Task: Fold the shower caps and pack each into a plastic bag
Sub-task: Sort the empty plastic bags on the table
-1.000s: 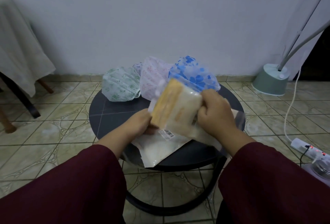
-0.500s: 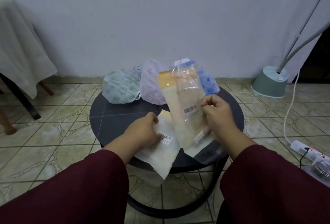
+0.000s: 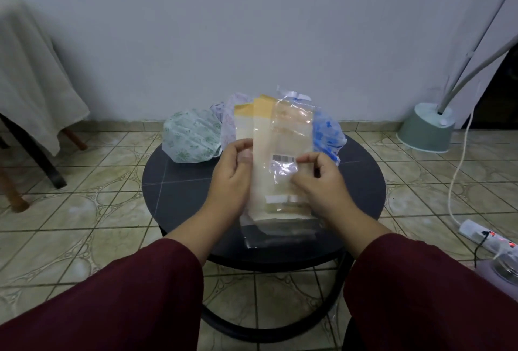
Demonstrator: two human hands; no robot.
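- Two dark red sleeves [image 3: 117,303] fill the near foreground, a forearm reaching from each toward the round dark worktop [image 3: 179,191].
- Left hand [image 3: 232,179] pinches the left edge of an upright sheaf of clear plastic bags [image 3: 277,154], thumb in front and fingers curled behind; right hand [image 3: 316,182] pinches the right edge near a barcode label [image 3: 283,158]. Both grips are closed on the bags.
- At least two bags with yellowish top strips show in the sheaf; the exact count cannot be told, as the clear layers overlap.
- The sheaf's lower end hangs just above the near part of the worktop, where bare dark surface lies to left and right of the hands.
- Three shower caps sit bunched at the far edge of the worktop: a green-patterned cap [image 3: 192,139] at left in plain sight, a pink-patterned cap [image 3: 228,121] in the middle and a blue-flowered cap [image 3: 326,137] at right, both partly hidden behind the bags.
- Around the worktop lies tiled floor [image 3: 84,210]; a cloth-draped table [image 3: 30,79] stands at far left, a lamp base [image 3: 426,128] at far right, with a white cord [image 3: 455,177] running to a power strip [image 3: 482,235] on the floor.
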